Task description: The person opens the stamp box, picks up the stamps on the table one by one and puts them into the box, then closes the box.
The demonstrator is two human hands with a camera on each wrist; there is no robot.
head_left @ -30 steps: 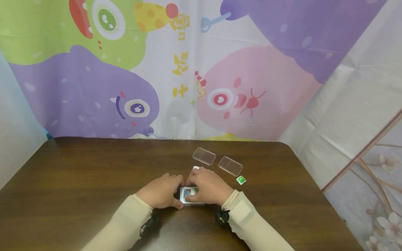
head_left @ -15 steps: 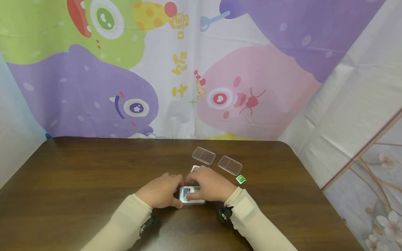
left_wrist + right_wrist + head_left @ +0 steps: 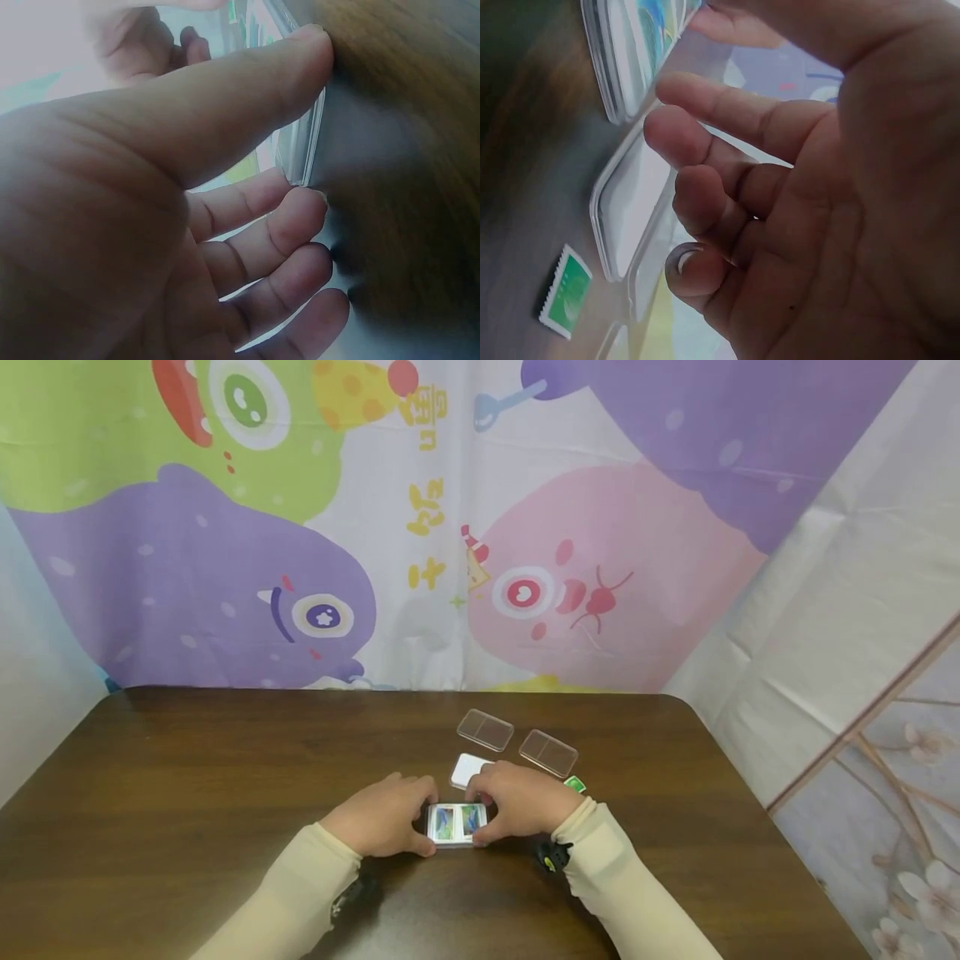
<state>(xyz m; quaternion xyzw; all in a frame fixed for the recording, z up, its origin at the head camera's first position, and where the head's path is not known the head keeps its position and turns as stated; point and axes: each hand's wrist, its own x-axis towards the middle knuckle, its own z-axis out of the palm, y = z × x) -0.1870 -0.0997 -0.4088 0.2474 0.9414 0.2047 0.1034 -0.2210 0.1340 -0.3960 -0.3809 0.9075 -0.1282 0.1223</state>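
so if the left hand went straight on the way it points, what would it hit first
Most likely the flat case showing two pictures; the left hand seems to touch its end, though finger contact is unclear.

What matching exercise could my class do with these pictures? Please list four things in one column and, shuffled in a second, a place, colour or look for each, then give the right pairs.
Column one
1. Case with two small pictures
2. Green stamp
3. Two clear cases
4. Sleeves

Column two
A. Cream
B. On the table, nearest the patterned backdrop
C. Between the left hand and right hand
D. Jagged white border

Right pairs: 1-C, 2-D, 3-B, 4-A
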